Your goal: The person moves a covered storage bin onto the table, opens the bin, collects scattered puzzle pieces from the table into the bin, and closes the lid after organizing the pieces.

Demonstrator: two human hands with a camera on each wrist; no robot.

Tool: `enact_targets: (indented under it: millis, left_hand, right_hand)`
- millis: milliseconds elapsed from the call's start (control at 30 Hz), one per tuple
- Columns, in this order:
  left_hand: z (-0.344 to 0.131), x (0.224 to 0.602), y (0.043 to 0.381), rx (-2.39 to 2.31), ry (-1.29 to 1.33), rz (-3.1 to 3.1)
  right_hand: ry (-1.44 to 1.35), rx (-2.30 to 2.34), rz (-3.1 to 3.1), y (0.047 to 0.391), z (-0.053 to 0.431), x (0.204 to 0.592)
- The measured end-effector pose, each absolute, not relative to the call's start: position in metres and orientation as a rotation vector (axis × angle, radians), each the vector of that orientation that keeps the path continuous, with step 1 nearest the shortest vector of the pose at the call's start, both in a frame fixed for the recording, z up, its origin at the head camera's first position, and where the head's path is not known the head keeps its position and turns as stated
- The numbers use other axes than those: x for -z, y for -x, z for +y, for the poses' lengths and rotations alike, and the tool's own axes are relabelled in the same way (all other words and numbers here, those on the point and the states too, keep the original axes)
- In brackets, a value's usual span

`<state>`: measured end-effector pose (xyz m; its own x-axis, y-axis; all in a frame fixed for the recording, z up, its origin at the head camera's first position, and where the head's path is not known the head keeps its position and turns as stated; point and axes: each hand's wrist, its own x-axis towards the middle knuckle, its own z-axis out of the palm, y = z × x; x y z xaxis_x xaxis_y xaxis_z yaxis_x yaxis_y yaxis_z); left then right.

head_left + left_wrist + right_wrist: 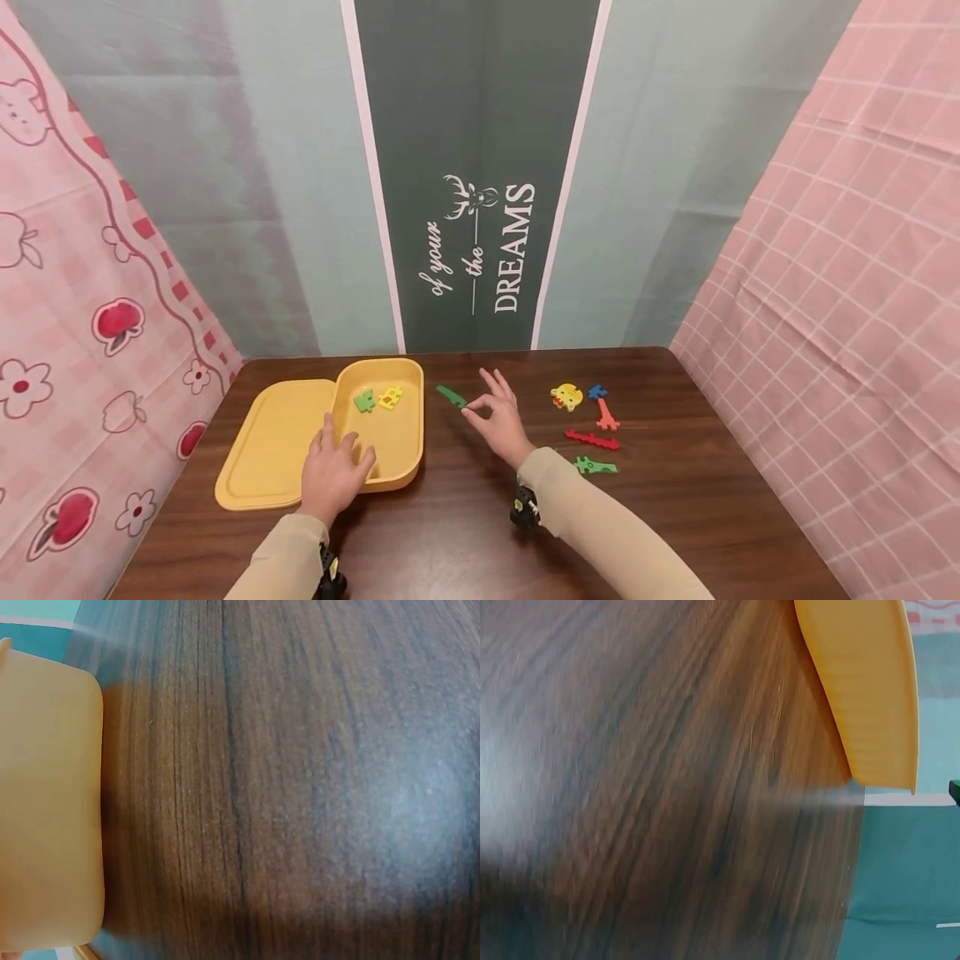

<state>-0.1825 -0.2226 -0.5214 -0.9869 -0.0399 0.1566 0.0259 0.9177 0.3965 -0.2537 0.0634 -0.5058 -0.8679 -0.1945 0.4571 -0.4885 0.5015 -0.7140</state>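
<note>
A thin, dark green puzzle piece (450, 395) is pinched by one end between the thumb and index finger of my right hand (498, 425); its other fingers are raised and spread. Just a small green tip (955, 792) of it enters the right wrist view. Over the near left rim of the yellow plastic box (417, 433) lies my left hand (336, 471), fingers loosely spread and nothing gripped. Inside the box, toward its far end, are a green puzzle piece (364, 402) and a yellow spotted one (391, 397).
Left of the box lies its yellow lid (270, 442). On the right of the brown table (465, 542) are a yellow animal-face piece (566, 397), a blue piece (597, 391), an orange piece (607, 415), a red strip (592, 439) and a green piece (596, 466). Fabric hangs around the table.
</note>
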Motion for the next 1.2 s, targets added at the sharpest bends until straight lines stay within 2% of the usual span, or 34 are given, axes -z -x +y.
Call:
enact_targets:
  millis: [767, 1200]
  left_hand:
    - [-0.227, 0.524, 0.177, 0.622, -0.005, -2.922]
    - [-0.227, 0.524, 0.18, 0.614, -0.022, -2.946]
  right_hand:
    - [-0.559, -1.277, -2.51, 0.235, -0.002, 0.521]
    - [-0.372, -1.276, -2.623, 0.252, -0.026, 0.508]
